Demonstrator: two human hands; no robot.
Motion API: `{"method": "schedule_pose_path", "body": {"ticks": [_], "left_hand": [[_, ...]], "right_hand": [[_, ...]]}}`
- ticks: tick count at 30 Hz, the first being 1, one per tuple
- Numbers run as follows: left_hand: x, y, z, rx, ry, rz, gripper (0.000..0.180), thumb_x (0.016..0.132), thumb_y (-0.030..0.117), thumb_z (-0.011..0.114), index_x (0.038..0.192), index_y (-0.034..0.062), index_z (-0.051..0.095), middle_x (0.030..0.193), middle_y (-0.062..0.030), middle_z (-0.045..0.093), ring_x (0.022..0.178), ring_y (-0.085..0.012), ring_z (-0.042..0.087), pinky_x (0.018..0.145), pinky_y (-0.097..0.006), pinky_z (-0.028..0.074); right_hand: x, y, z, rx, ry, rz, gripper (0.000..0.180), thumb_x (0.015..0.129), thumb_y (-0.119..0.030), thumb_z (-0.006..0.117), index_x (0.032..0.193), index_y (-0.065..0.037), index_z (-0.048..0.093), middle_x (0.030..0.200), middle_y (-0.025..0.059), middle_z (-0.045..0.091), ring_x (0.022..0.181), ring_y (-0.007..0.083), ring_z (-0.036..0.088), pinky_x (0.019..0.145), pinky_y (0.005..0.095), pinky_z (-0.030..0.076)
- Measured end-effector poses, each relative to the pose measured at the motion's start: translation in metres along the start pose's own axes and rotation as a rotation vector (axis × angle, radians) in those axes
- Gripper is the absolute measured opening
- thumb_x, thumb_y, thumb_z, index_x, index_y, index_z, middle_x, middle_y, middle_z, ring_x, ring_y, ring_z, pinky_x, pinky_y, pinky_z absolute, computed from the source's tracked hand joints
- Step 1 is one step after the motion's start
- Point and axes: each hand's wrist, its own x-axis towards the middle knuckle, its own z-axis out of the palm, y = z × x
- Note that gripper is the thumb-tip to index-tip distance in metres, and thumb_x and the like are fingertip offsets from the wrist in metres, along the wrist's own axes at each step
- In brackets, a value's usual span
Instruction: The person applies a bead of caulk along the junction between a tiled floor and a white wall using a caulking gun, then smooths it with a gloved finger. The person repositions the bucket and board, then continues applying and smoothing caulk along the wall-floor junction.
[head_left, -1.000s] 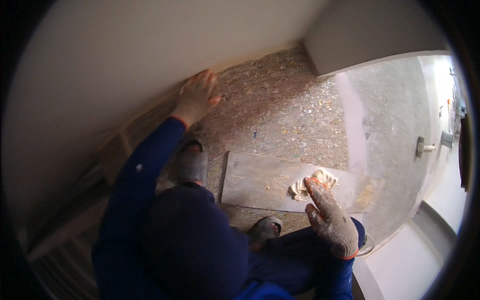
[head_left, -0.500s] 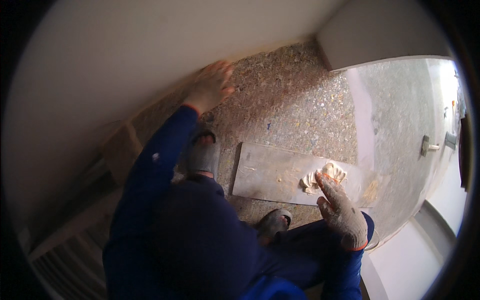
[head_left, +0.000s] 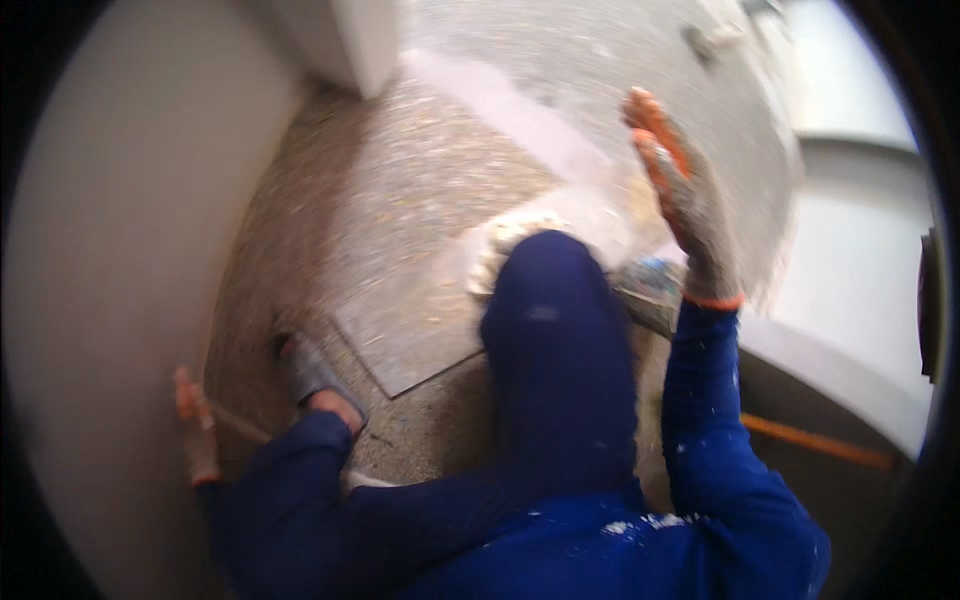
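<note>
I judged I was between strokes, crouched over one grey tile lying flat on the speckled floor. My right hand, in its grey and orange glove, was lifted above the tile's far right end, fingers spread and gripping nothing. My left hand, also gloved, lay flat and open against the wall at the near left. One pale lump, perhaps a sponge, sat on the tile just beyond my knee. Next, I reckoned, my right hand had to come down onto it.
</note>
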Motion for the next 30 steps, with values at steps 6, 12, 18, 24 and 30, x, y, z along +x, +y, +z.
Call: {"method": "schedule_pose_path", "body": {"ticks": [6, 12, 18, 24, 30], "left_hand": [[0.167, 0.112, -0.25, -0.66, -0.062, 0.122, 0.072, 0.103, 0.062, 0.042, 0.149, 0.0076, 0.049, 0.131, -0.0099, 0.06, 0.117, -0.0207, 0.06, 0.104, -0.039, 0.048], [0.249, 0.362, -0.299, -0.938, -0.255, 0.627, 0.054, 0.101, 0.054, 0.055, 0.129, 0.0093, 0.063, 0.121, -0.0064, 0.064, 0.107, -0.0165, 0.062, 0.096, -0.036, 0.051], [0.17, 0.654, -0.137, -1.686, -0.853, 0.646, 0.041, 0.099, 0.039, 0.061, 0.121, 0.004, 0.066, 0.115, -0.0106, 0.07, 0.101, -0.0208, 0.067, 0.091, -0.037, 0.055], [0.047, 0.754, -0.012, -1.884, -1.202, 0.102, 0.026, 0.101, 0.015, 0.051, 0.122, 0.0028, 0.059, 0.113, -0.0117, 0.065, 0.082, -0.0165, 0.062, 0.069, -0.029, 0.052], [0.051, 0.74, 0.024, -1.825, -1.219, -0.191, 0.034, 0.093, 0.005, 0.047, 0.125, 0.0064, 0.057, 0.115, -0.0121, 0.064, 0.077, -0.0166, 0.062, 0.066, -0.033, 0.053]], "right_hand": [[-0.09, 0.104, -0.131, 0.116, 0.157, 0.44, 0.02, 0.102, -0.021, 0.06, 0.093, -0.004, 0.063, 0.077, -0.0027, 0.058, 0.073, 0.0065, 0.05, 0.068, 0.0242, 0.043], [-0.188, 0.19, -0.135, -0.363, -0.014, 0.796, 0.039, 0.091, -0.041, 0.072, 0.074, -0.006, 0.067, 0.073, 0.0151, 0.068, 0.07, 0.0299, 0.068, 0.067, 0.0429, 0.053], [-0.201, 0.24, -0.092, -0.615, -0.223, 0.63, 0.027, 0.09, -0.027, 0.061, 0.098, -0.007, 0.077, 0.104, 0.0239, 0.071, 0.1, 0.0403, 0.07, 0.089, 0.0512, 0.054], [-0.205, 0.254, -0.078, -0.744, -0.26, 0.693, 0.024, 0.088, -0.021, 0.06, 0.099, -0.007, 0.076, 0.101, 0.024, 0.072, 0.1, 0.0402, 0.07, 0.086, 0.0506, 0.055], [-0.215, 0.255, -0.075, -0.798, -0.086, 0.672, 0.02, 0.087, -0.022, 0.063, 0.092, -0.008, 0.076, 0.095, 0.0217, 0.073, 0.094, 0.04, 0.071, 0.082, 0.05, 0.056]]}}
